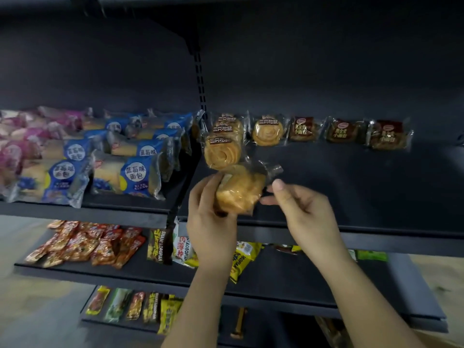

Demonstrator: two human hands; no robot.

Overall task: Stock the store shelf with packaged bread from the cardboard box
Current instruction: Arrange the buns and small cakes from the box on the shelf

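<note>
My left hand (209, 212) grips a round golden bread in a clear wrapper (241, 189) just above the front of the dark shelf (351, 177). My right hand (298, 207) is at the packet's right side, its thumb and fingers at the wrapper's loose end; whether they pinch it I cannot tell. Right behind the held packet lies a row of the same swirl breads (221, 149), running to the shelf's back. One more swirl bread (267, 131) and three brown small-bread packets (344, 131) line the back. The cardboard box is out of view.
Blue blueberry-bread packets (130, 174) and pink packets (15, 151) fill the shelf section to the left, past an upright bracket (200, 79). Lower shelves carry red snack packs (85, 244) and yellow-green packs (241, 259). The right part of the bread shelf is bare dark surface.
</note>
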